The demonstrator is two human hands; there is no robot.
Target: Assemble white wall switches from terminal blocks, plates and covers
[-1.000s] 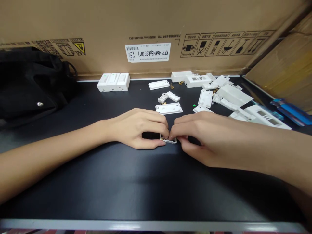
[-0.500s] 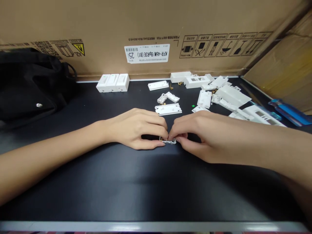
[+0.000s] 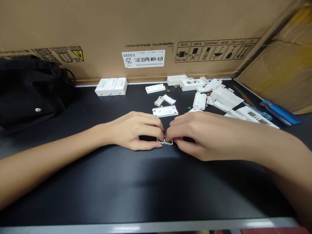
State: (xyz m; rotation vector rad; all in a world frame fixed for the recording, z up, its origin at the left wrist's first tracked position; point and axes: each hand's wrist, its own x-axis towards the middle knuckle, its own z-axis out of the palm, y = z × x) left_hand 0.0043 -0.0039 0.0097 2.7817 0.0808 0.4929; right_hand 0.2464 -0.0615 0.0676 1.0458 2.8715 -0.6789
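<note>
The tray point(image 3: 167, 143) lies left-to-right, hollow up, pinched by the left hand point(image 3: 136, 130), the right hand point(image 3: 196, 133) touching, hold unclear, table point(image 3: 151, 188) stretching nearward to its grey edge point(image 3: 156, 227).

A workshop-like setting: black tabletop point(image 3: 146, 188), blue screwdriver point(image 3: 280, 112), loose white plastic parts point(image 3: 226, 97), large cardboard box point(image 3: 146, 22)

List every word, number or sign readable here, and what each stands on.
"KFR-46W/BpR3E (B1)": white label on cardboard box, upside down.
"25": same label.
"GB/T 7725": box.
"A2L": box, at yellow warning triangle.
Handling pictograms: box; captions too small.
Other print: too small or blurred.
</note>
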